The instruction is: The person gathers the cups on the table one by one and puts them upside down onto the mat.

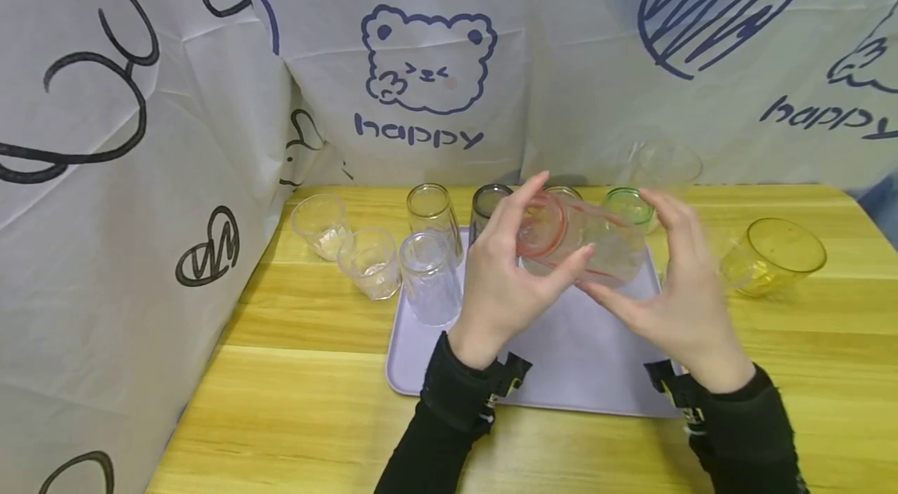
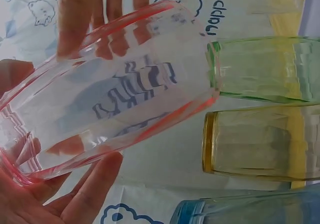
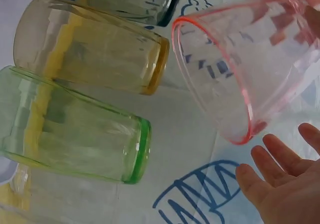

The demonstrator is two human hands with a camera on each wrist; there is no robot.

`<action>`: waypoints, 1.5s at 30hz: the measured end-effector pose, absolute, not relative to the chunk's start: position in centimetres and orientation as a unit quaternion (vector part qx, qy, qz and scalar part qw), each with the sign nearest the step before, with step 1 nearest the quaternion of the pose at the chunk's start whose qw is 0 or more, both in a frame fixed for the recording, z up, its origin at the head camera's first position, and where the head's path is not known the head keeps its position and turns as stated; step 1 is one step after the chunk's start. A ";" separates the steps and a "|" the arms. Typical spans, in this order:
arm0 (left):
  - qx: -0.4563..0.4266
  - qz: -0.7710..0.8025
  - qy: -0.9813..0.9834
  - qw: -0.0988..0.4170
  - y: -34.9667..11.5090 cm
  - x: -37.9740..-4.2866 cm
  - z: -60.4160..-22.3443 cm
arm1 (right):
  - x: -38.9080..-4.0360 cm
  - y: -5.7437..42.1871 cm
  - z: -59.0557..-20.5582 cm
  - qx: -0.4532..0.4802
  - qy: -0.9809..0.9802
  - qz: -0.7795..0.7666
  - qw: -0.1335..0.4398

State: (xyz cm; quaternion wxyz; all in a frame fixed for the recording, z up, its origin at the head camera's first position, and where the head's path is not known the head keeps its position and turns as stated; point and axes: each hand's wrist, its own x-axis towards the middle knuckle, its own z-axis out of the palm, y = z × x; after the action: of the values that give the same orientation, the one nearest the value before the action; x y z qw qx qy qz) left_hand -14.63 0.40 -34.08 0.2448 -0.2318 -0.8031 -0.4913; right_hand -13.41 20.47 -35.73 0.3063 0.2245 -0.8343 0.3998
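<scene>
A clear pink-tinted glass (image 1: 606, 245) with reddish edges is held tilted on its side above the lavender tray (image 1: 561, 354). My left hand (image 1: 501, 284) grips its left end, with fingers and thumb spread round it. Close by the other end is my right hand (image 1: 687, 299); its fingers (image 3: 282, 156) look straight and apart from the glass in the right wrist view. Behind the held glass stand a green glass (image 3: 75, 129), an amber glass (image 3: 95, 48) and a dark bluish glass (image 2: 245, 211), partly hidden in the head view.
A clear faceted glass (image 1: 431, 284) stands on the tray's left side, near a yellowish-rimmed glass (image 1: 431, 206). Two short clear tumblers (image 1: 320, 225) are left of the tray. A yellow glass (image 1: 779, 256) and a faint clear glass (image 1: 666, 163) stand to the right. Printed cloth (image 1: 316, 89) hangs behind.
</scene>
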 end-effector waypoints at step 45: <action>-0.235 -0.277 -0.908 0.211 -5.7 -14.1 -34.8 | -13.9 17.5 -40.4 0.141 -0.823 0.532 0.141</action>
State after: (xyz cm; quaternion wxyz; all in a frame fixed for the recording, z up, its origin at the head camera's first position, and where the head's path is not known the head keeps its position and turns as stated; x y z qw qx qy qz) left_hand -14.13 -5.73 -34.81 0.2106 -0.2347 -0.9077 -0.2769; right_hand -13.89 17.51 -40.41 0.1411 0.1412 -0.8230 0.5318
